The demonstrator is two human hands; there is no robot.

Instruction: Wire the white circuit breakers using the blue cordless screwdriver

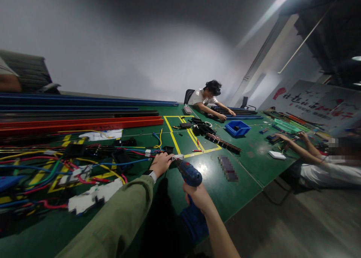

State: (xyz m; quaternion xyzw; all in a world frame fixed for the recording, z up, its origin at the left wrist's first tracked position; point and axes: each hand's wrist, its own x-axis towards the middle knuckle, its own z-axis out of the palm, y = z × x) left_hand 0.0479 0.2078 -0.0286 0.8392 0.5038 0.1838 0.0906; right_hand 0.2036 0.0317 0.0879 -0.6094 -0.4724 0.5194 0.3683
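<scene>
My right hand (pixel 199 195) is wrapped around the grip of a blue cordless drill (pixel 191 174), which points away from me and to the left. The drill's front end meets a small white plastic piece (pixel 177 157) near the table edge. With its fingers closed, my left hand (pixel 161 164) steadies that white piece from the left. A black part (pixel 168 150) lies just beyond my left fingers. Red, blue and yellow wires (pixel 132 161) run across the table to the left of this spot. The bit's tip is too small to make out.
Long orange (pixel 135 122) and blue rails (pixel 113 101) lie at the back left. A blue bin (pixel 237 128), black parts (pixel 203 127), a copper-coloured strip (pixel 222 142) and a blurred dark flat object (pixel 228 168) lie to the right. Co-workers sit across (pixel 207 96) and at right (pixel 324 168).
</scene>
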